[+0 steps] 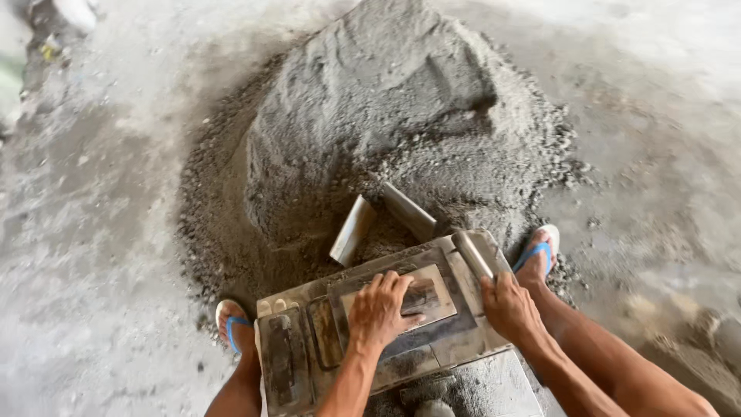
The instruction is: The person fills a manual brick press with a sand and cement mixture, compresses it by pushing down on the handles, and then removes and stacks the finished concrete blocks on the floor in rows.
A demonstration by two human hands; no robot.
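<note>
A metal block mould (386, 324), grey and crusted with cement, sits on the floor (93, 309) at the near edge of a big heap of damp sand-cement mix (386, 100). The person crouches over it, a foot in a blue flip-flop on each side.

The left hand (378, 309) lies palm down on the flat press plate (421, 297) in the middle of the mould, fingers spread and pointing right, pressing rather than gripping. The right hand (505, 305) is closed around the mould's right rim, just below the lever bar (472, 255) that slants away towards the heap. Both forearms come up from the near edge, elbows bent.

The mould looks heavy and rigid, likely gritty and a little slick under its wet coating; the rim and the lever bar seem the soundest places to grasp. The mix is loose and crumbly. Two angled metal flaps (353, 230) stand up just beyond the mould, partly sunk in the mix.
</note>
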